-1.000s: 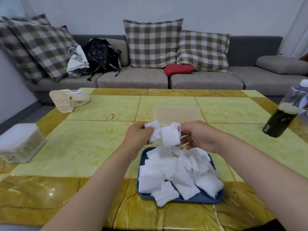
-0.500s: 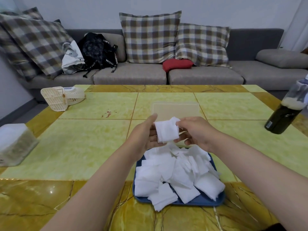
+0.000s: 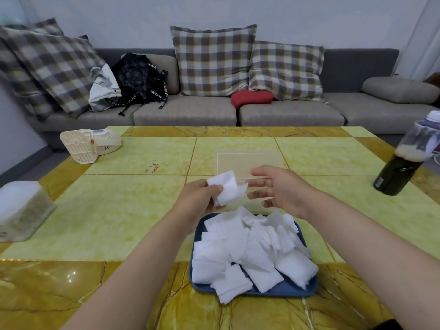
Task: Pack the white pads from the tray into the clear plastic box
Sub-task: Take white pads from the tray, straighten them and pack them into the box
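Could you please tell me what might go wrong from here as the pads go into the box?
1. The left hand pinches the stack by one edge while the right hand is open beside it, so pads may fan out or drop before reaching the box.
2. The pile is heaped loosely, and one pad overhangs the near rim of the tray. A nudge could tip it onto the table.

The left forearm (image 3: 142, 270) and right forearm (image 3: 357, 234) are bare, as are the left hand (image 3: 200, 198) and right hand (image 3: 278, 189). A dark sliver (image 3: 390, 325), perhaps clothing, shows under the right forearm.
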